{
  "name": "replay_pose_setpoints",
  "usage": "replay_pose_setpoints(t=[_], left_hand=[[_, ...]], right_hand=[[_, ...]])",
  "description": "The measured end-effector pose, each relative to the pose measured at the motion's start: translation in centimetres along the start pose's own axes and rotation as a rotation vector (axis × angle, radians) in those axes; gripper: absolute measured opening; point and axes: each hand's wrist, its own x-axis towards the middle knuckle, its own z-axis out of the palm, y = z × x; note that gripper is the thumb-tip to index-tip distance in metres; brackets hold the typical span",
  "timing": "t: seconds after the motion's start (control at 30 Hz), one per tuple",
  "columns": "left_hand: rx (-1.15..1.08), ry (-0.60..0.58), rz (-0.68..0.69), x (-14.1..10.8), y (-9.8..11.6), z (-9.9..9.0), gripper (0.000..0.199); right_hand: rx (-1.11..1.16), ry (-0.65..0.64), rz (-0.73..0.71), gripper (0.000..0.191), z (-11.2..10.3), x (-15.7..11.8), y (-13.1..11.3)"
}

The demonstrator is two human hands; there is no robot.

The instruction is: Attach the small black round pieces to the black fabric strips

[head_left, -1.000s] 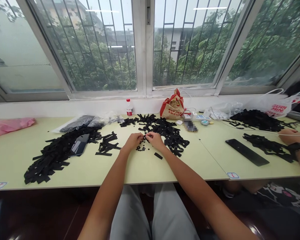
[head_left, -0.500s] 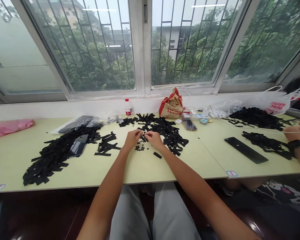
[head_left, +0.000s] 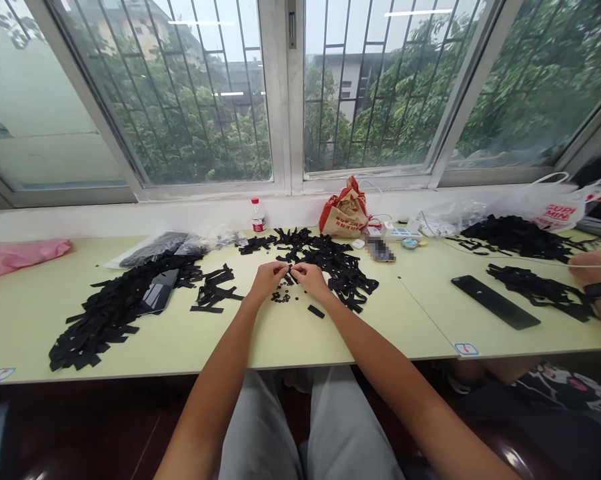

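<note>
My left hand [head_left: 270, 279] and my right hand [head_left: 309, 277] meet fingertip to fingertip above the table. Both are closed in a pinch on a small black piece [head_left: 290, 271], mostly covered by the fingers; it looks like a fabric strip. Just below them lie several small black rings [head_left: 281, 295]. A single black strip [head_left: 315, 311] rests by my right wrist. Behind and to the right of my hands spreads a loose pile of black strips [head_left: 347, 272]. Left of my left forearm is a smaller group of strips [head_left: 217, 288].
A long heap of black strips [head_left: 105, 310] covers the left side, with a dark phone [head_left: 159, 292] on it. At the back stand a bottle [head_left: 258, 217] and a paper bag [head_left: 344, 212]. To the right are a black slab [head_left: 495, 301] and another person's hand [head_left: 593, 267].
My fingertips have drawn slightly closer together around the small black piece. At the right, the other person's hand has shifted a little. The piles look the same.
</note>
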Motion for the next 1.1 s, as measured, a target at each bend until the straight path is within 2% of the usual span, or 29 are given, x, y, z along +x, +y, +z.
replay_pose_setpoints(t=[0.37,0.63,0.8,0.9,1.0,1.1], left_hand=[[0.027,-0.05,-0.012,-0.3,0.6,0.1,0.029],[0.043,-0.067,0.026,-0.4,1.3,-0.1,0.023],[0.036,-0.08,0.015,-0.4,1.3,-0.1,0.022],[0.011,-0.08,-0.003,-0.3,1.2,0.1,0.025],[0.147,0.036,-0.035,-0.3,0.8,0.3,0.028],[0.435,0.272,-0.147,-0.5,-0.3,0.0,0.032]], right_hand=[[-0.009,0.001,-0.001,0.031,-0.1,-0.2,-0.5],[0.047,-0.063,0.006,0.032,-0.3,0.0,0.0],[0.038,-0.126,0.001,0.031,-0.6,0.0,-0.4],[0.05,-0.105,0.023,0.031,-0.6,0.0,-0.7],[0.032,0.015,0.044,0.028,-0.4,0.1,-0.4],[-0.048,0.226,0.031,0.023,-0.7,0.4,0.1]])
